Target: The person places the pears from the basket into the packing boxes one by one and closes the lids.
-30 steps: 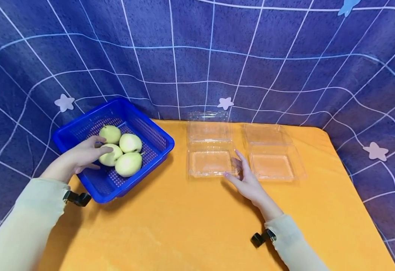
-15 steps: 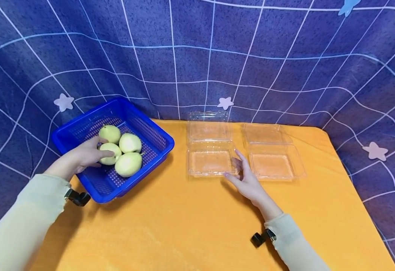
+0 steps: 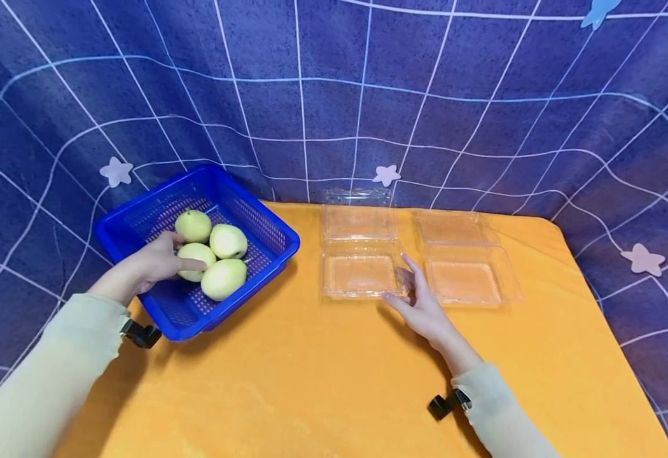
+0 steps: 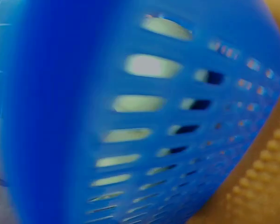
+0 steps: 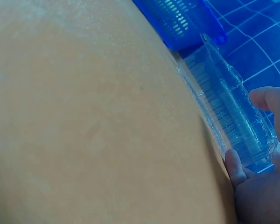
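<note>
Inside the blue plastic basket (image 3: 282, 254), my left hand (image 3: 159, 259) grips a pale green pear (image 3: 196, 256), thumb on its near side and fingers reaching behind it. Several pears lie together there, among them a rounder one (image 3: 228, 241). In the left wrist view the slotted basket wall (image 4: 177, 140) hides that hand. My right hand (image 3: 422, 310) rests with spread, relaxed fingers at the near right corner of a clear plastic clamshell box (image 3: 359, 275), its lid raised at the back. In the right wrist view the thumb (image 5: 234, 164) lies low beside the box.
A second clear clamshell box (image 3: 464, 281) stands open to the right of the first. Both boxes and the basket are on an orange cloth-covered table (image 3: 288, 381). Behind hangs a blue grid-patterned curtain (image 3: 334, 102) with star shapes.
My left hand has moved slightly further over the pear, its thumb now lying across it. The right hand stays by the box. The whole head view has shifted a little.
</note>
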Demonstrator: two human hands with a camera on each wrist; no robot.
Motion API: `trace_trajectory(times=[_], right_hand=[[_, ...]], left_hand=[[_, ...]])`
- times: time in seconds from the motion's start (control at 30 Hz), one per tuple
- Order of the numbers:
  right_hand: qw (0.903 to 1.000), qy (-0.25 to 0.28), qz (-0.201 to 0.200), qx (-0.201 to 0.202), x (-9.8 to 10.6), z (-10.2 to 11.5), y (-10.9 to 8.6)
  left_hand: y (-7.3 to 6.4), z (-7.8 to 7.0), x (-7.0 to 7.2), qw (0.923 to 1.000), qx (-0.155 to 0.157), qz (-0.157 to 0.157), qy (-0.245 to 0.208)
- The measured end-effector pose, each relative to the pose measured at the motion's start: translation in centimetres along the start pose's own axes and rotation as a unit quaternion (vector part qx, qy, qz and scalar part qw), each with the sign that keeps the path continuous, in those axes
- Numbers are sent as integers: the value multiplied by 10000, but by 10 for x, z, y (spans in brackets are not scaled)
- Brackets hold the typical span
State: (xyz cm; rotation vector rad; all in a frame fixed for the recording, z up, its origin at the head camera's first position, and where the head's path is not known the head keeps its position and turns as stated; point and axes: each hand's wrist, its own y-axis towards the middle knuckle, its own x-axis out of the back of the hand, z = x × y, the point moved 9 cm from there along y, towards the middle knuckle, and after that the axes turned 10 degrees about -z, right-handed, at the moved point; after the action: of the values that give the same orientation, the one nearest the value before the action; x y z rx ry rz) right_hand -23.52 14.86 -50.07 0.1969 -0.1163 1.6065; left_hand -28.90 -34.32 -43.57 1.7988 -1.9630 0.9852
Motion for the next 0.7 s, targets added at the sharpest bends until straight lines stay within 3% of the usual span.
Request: trace_trajectory(times=[0.2, 0.47, 0.7], right_hand=[[9999, -140, 39, 56, 2, -2, 0], [9999, -134, 31, 37, 1, -3, -1], [9998, -165, 73, 20, 1, -2, -1]], left_hand=[[2, -3, -7, 9999, -8, 64, 78], [3, 1, -18, 9989, 90, 419, -187], [2, -3, -20, 9986, -71, 451, -262]])
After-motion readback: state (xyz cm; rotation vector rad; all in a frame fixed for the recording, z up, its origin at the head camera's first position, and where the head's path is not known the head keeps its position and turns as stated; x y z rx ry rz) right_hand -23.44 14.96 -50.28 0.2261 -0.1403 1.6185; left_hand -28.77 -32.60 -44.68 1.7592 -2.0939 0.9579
